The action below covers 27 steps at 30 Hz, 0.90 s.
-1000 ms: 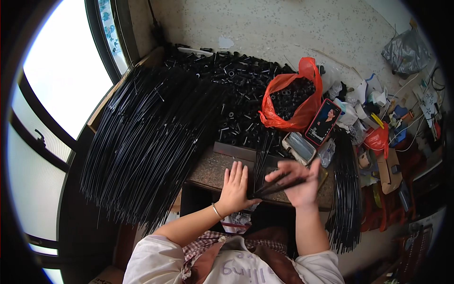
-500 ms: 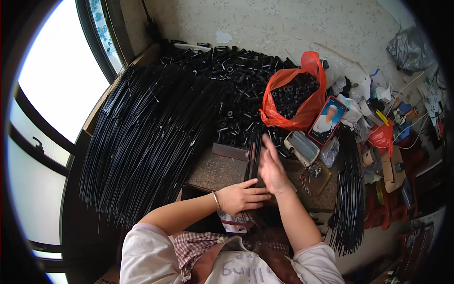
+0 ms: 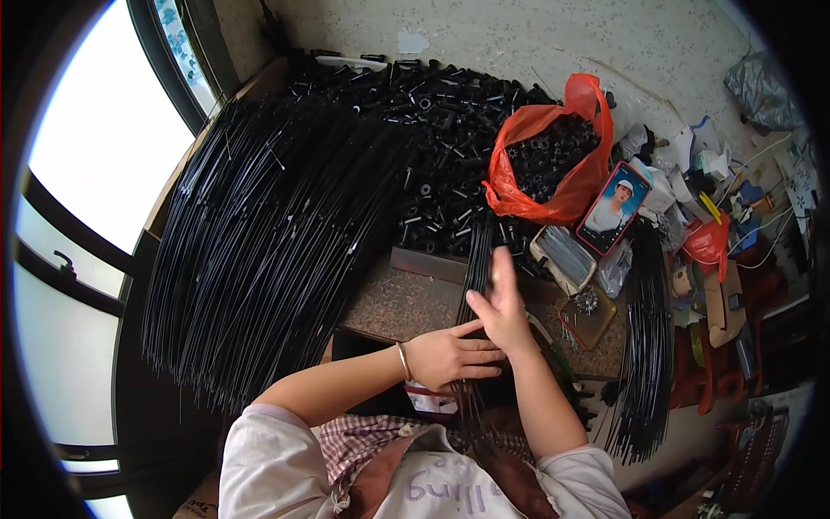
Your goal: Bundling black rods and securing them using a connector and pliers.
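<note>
A bundle of long, thin black rods (image 3: 475, 275) runs away from my lap over the front edge of the worktop. My left hand (image 3: 448, 357), with a bracelet on its wrist, lies across the bundle, its fingers wrapped over it. Beside the far part of the bundle, my right hand (image 3: 502, 310) is open, fingers stretched out and slightly blurred, its thumb pointing toward the rods. Below the left hand the rods fan out over my lap. Beyond the bundle's far end lie loose black tubular plastic parts (image 3: 441, 164).
A large pile of black rods (image 3: 277, 251) covers the left side. At the back right, a red plastic bag (image 3: 553, 203) holds small black parts. Near it are a phone (image 3: 613, 210), a box of thin pieces (image 3: 564, 259), and another rod bundle (image 3: 647, 346). A metal bar (image 3: 428, 263) edges the parts.
The whole view has shifted slightly. My right hand has turned, and its thumb now points across toward the rods. The left hand stays on the bundle, whose rods look more spread.
</note>
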Tool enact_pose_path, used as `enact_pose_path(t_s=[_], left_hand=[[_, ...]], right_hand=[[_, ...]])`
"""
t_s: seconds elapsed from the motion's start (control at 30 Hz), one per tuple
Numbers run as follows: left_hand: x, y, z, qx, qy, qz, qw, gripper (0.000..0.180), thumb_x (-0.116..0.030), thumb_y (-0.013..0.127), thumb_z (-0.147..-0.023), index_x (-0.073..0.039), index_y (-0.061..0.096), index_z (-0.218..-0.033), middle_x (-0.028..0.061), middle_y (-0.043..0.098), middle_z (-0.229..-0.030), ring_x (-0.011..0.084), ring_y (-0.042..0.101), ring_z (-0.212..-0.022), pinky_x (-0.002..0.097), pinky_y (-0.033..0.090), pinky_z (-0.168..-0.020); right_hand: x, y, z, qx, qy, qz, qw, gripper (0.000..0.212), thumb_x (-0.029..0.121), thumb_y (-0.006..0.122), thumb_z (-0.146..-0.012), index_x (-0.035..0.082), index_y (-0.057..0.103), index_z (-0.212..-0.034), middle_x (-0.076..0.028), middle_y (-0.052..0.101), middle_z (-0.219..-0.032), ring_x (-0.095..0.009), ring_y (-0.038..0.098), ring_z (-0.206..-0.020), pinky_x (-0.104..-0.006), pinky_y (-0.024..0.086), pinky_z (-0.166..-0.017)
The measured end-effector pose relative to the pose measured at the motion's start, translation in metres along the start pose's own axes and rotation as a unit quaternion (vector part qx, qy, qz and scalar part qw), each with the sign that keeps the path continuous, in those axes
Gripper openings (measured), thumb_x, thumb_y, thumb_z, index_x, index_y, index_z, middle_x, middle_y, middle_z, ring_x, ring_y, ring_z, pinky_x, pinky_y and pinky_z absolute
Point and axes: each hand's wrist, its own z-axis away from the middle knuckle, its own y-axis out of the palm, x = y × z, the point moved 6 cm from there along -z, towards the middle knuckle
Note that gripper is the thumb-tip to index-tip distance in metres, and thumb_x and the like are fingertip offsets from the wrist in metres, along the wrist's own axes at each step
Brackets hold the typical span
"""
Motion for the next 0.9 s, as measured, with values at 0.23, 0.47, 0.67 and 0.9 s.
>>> enact_pose_path(t_s=[0.23, 0.47, 0.67, 0.9], left_hand=[[0.018, 0.004, 0.013, -0.081, -0.087, 0.164, 0.979, 0.043, -0.021, 0.057, -0.056, -0.003, 0.051, -0.095, 0.0141, 0.052, -0.093, 0.024, 0.048, -0.09, 0.0372, 0.03, -0.088], [0.023, -0.004, 0.009, -0.104, -0.148, 0.228, 0.957, 0.033, -0.018, 0.056, -0.061, -0.002, 0.052, -0.09, 0.0129, 0.053, -0.092, 0.0267, 0.05, -0.086, 0.0379, 0.034, -0.085], [0.029, 0.002, 0.016, -0.108, -0.137, 0.205, 0.963, 0.022, -0.021, 0.057, -0.066, -0.004, 0.054, -0.079, 0.0121, 0.056, -0.077, 0.028, 0.052, -0.078, 0.0394, 0.035, -0.084], [0.018, -0.041, 0.001, -0.168, -0.155, 0.355, 0.907, 0.025, -0.016, 0.059, -0.067, -0.004, 0.054, -0.089, 0.0088, 0.056, -0.077, 0.0242, 0.054, -0.076, 0.0315, 0.041, -0.072]], right_hand=[[0.054, 0.012, 0.058, 0.217, 0.197, -0.312, 0.904, 0.083, 0.065, 0.037, -0.063, -0.004, 0.038, -0.109, -0.014, 0.043, -0.108, -0.02, 0.046, -0.096, -0.0293, 0.036, -0.079], [0.074, 0.002, 0.05, 0.148, 0.049, 0.025, 0.987, 0.015, 0.005, 0.059, -0.066, 0.004, 0.059, -0.081, -0.008, 0.059, -0.068, -0.013, 0.057, -0.061, -0.0224, 0.044, -0.055], [0.111, -0.004, 0.044, 0.202, -0.039, 0.06, 0.977, 0.023, 0.014, 0.057, -0.069, 0.007, 0.056, -0.092, -0.01, 0.059, -0.077, -0.018, 0.058, -0.068, -0.023, 0.044, -0.058], [0.139, 0.009, 0.024, 0.367, -0.133, 0.131, 0.912, 0.024, 0.013, 0.055, -0.071, 0.004, 0.055, -0.094, -0.014, 0.052, -0.098, -0.02, 0.045, -0.099, -0.0286, 0.036, -0.082]])
